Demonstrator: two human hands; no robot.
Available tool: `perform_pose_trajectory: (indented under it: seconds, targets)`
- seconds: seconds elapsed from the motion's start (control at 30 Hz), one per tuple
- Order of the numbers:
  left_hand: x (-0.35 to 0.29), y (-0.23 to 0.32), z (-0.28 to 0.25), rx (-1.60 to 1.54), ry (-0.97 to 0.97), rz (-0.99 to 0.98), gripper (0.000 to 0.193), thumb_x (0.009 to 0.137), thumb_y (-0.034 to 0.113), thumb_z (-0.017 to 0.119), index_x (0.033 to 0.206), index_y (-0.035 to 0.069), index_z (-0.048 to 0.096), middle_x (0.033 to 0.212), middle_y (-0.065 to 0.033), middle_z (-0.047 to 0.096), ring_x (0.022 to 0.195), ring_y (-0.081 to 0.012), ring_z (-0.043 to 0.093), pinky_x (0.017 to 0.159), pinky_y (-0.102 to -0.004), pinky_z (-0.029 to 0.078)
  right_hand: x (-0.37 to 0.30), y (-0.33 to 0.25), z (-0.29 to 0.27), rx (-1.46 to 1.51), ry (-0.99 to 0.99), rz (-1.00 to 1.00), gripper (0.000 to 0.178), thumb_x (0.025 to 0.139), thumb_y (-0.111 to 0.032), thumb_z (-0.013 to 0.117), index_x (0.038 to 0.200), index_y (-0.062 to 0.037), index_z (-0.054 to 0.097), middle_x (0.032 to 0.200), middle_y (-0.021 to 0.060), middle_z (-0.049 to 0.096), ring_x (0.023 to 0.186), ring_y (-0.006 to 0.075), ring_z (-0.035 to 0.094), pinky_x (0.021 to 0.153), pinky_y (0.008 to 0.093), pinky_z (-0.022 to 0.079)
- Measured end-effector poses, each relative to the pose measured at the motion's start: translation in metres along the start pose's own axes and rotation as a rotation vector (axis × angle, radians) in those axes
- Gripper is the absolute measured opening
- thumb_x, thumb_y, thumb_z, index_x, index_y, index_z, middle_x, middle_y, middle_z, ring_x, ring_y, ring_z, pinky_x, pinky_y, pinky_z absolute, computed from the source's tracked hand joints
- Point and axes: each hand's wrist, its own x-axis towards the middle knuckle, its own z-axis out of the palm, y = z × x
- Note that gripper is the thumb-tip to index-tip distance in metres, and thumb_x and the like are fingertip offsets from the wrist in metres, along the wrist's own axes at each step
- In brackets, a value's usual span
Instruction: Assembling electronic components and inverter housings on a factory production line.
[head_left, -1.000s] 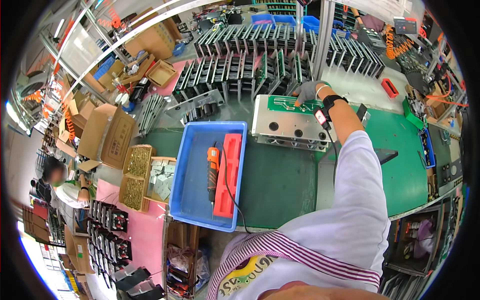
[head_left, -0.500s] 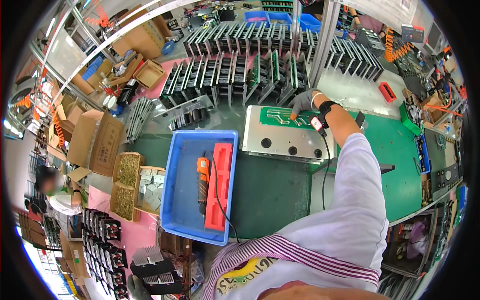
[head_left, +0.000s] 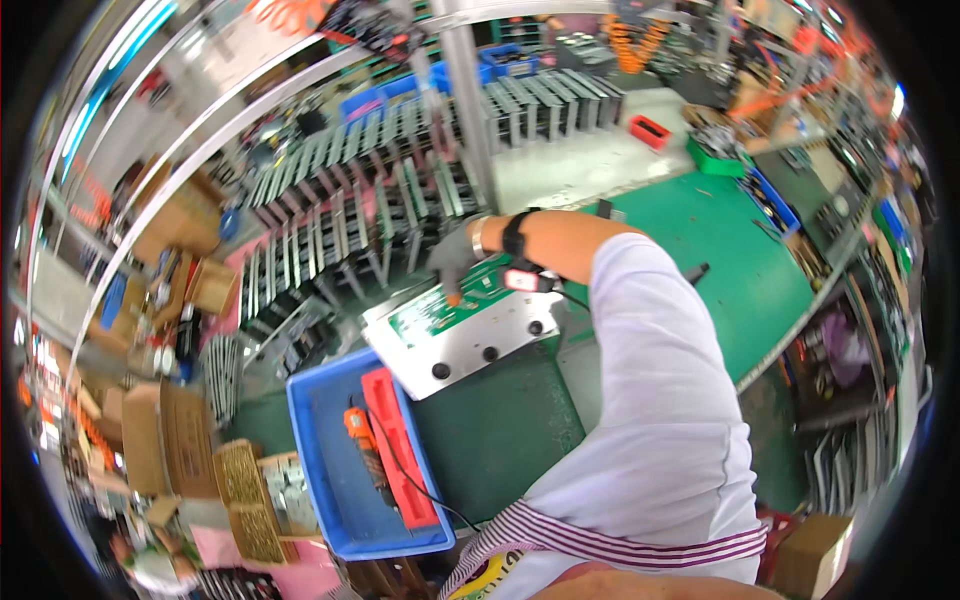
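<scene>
My right hand (head_left: 455,262), in a grey glove with a bare fingertip, reaches down onto a green circuit board (head_left: 425,322). Its fingers are drawn together at the board's surface; whatever they hold, if anything, is too small and blurred to make out. The board lies on a silver metal plate (head_left: 462,362) with several round black holes along its near edge. A small device with a lit face (head_left: 521,280) is strapped at my right wrist, with a cable running from it. My left hand is out of view.
Left of the plate stands a blue tray (head_left: 330,480) holding an orange electric screwdriver (head_left: 366,445) and a red slotted block (head_left: 395,440). Rows of upright boards (head_left: 335,150) stand behind. At left are small-parts boxes (head_left: 245,480) and a cardboard carton (head_left: 185,440). A metal post (head_left: 470,110) rises behind.
The whole view has swung and tilted, so the bench appears shifted left. The gloved hand near black finned parts at lower left has gone out of view. My right hand stays at the board.
</scene>
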Motion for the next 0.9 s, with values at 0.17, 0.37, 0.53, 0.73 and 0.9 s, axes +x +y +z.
perform_pose_trajectory:
  seconds: [0.17,0.37,0.53,0.73,0.9]
  targets:
    - [0.008,0.013,0.012,0.000,-0.119,0.116,0.032,0.086,0.023,0.050,0.101,-0.005,0.052,0.086,-0.0163,0.054,0.077,-0.0241,0.048,0.069,-0.0329,0.040,-0.028,-0.064,-0.012,-0.262,0.053,-0.044,0.069,0.046,-0.037,0.075,0.100,0.0007,0.055,0.097,0.0194,0.058,0.091,0.0344,0.055,0.076,0.0408,0.043]
    - [0.007,0.018,0.019,-0.024,-0.271,0.262,0.031,0.086,0.023,0.049,0.098,-0.005,0.053,0.082,-0.0146,0.054,0.073,-0.0226,0.048,0.066,-0.0326,0.040,-0.130,-0.159,-0.052,-0.399,0.467,0.014,0.061,0.054,-0.031,0.072,0.106,-0.0075,0.053,0.094,0.0132,0.059,0.089,0.0306,0.057,0.074,0.0415,0.045]
    - [0.004,0.009,0.009,-0.056,-0.414,0.417,0.030,0.086,0.023,0.049,0.096,-0.005,0.053,0.078,-0.0132,0.054,0.069,-0.0214,0.047,0.063,-0.0323,0.040,-0.251,-0.226,-0.055,-0.243,0.946,0.158,0.057,0.051,-0.037,0.072,0.096,-0.0058,0.058,0.093,0.0154,0.060,0.088,0.0315,0.057,0.075,0.0384,0.045]
    - [0.003,-0.025,-0.022,-0.073,-0.546,0.575,0.030,0.087,0.023,0.048,0.093,-0.005,0.054,0.073,-0.0115,0.054,0.065,-0.0199,0.046,0.060,-0.0320,0.039,-0.374,-0.262,0.057,0.443,1.309,0.355,0.063,0.048,-0.034,0.073,0.098,0.0000,0.054,0.091,0.0147,0.058,0.088,0.0252,0.056,0.075,0.0331,0.043]
    - [-0.021,-0.022,-0.022,-0.002,-0.528,1.092,0.028,0.086,0.023,0.049,0.093,-0.004,0.055,0.071,-0.0120,0.054,0.063,-0.0198,0.047,0.059,-0.0314,0.040,-0.436,-0.283,0.212,1.050,1.563,0.444,0.058,0.050,-0.016,0.073,0.099,0.0054,0.052,0.086,0.0100,0.056,0.077,0.0163,0.054,0.070,0.0273,0.043]
